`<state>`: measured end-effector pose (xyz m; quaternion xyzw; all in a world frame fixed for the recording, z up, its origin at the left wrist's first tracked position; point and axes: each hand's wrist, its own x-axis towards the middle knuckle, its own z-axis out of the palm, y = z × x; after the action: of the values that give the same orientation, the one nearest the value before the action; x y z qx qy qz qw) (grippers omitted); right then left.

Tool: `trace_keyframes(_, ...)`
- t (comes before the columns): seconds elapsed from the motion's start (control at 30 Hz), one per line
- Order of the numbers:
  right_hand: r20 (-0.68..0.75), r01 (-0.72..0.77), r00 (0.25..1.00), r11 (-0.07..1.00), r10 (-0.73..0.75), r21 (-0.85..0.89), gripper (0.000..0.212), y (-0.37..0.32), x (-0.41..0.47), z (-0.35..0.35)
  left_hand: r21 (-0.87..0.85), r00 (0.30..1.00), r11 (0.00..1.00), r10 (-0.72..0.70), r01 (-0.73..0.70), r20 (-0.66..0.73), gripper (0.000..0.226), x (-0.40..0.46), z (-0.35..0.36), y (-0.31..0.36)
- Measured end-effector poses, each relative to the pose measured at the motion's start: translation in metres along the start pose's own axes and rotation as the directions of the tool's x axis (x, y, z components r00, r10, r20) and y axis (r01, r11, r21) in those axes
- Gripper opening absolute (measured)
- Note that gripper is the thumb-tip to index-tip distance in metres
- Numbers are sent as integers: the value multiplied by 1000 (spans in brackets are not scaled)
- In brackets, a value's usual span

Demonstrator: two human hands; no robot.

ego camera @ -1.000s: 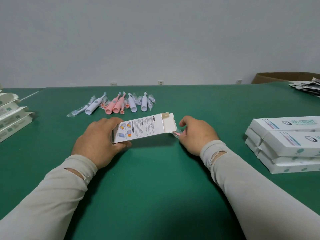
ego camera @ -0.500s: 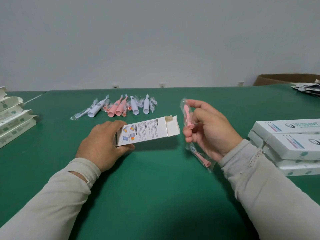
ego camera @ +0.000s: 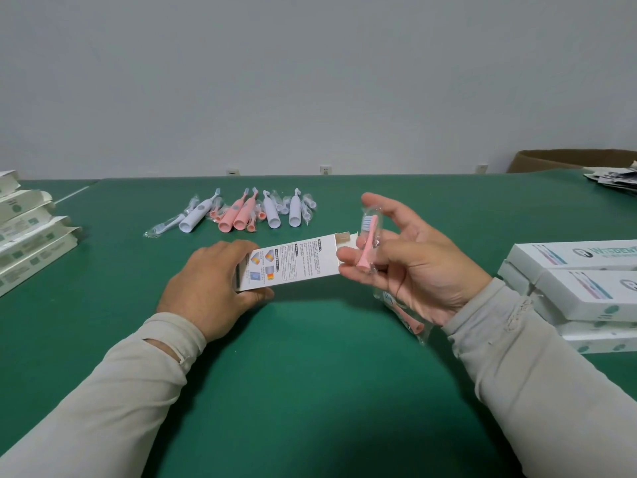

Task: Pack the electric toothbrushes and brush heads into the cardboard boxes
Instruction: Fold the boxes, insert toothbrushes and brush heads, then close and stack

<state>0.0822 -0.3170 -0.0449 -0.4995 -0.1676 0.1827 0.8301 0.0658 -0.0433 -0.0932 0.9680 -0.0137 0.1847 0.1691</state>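
Observation:
My left hand (ego camera: pixel 210 288) grips the closed end of a white printed cardboard box (ego camera: pixel 293 262) that lies on the green table (ego camera: pixel 310 374), its open flap end pointing right. My right hand (ego camera: pixel 413 267), palm up beside that open end, pinches a pink brush head in a clear wrapper (ego camera: pixel 368 241), held upright. A second wrapped pink brush head (ego camera: pixel 408 317) hangs below that hand over the table. Farther back lies a row of pink and white toothbrushes and wrapped brush heads (ego camera: pixel 248 212).
A stack of closed white boxes (ego camera: pixel 579 288) stands at the right. Open-ended white boxes (ego camera: pixel 31 236) are piled at the left edge. A brown carton (ego camera: pixel 568 160) and printed leaflets (ego camera: pixel 617 175) sit at the far right corner.
My right hand rose from the table beside the box and turned palm up, bringing the wrapped brush heads up to the box's open end. My left hand has stayed on the box.

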Motion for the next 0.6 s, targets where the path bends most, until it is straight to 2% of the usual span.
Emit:
trace_keyframes(0.1, -115, 76, 990, 993, -86, -90, 46, 2, 1, 2, -2, 1000, 1000, -5, 5, 7, 53, -1, 0, 0)
trace_keyframes(0.17, -234, 151, 947, 950, -218, -275, 33, 5, 2, 5, -3, 1000, 1000, -9, 9, 10, 54, -1, 0, 1)
trace_keyframes(0.23, -294, 197, 892, 881, -344, -430, 31, 7, 4, 7, -3, 1000, 1000, -13, 13, 13, 54, -1, 0, 1)
trace_keyframes(0.3, -310, 235, 860, 854, -406, -465, 34, 9, 5, 8, -2, 1000, 1000, -14, 14, 19, 54, -1, -1, 1)
trace_keyframes(0.43, -277, 211, 880, 839, -387, -502, 37, 13, 6, 9, -5, 1000, 1000, -7, 7, 20, 53, -1, -1, 2)
trace_keyframes(0.6, -264, 205, 903, 879, -339, -430, 33, 22, 8, 10, 2, 1000, 1000, -12, 12, 21, 54, -1, -2, 1)
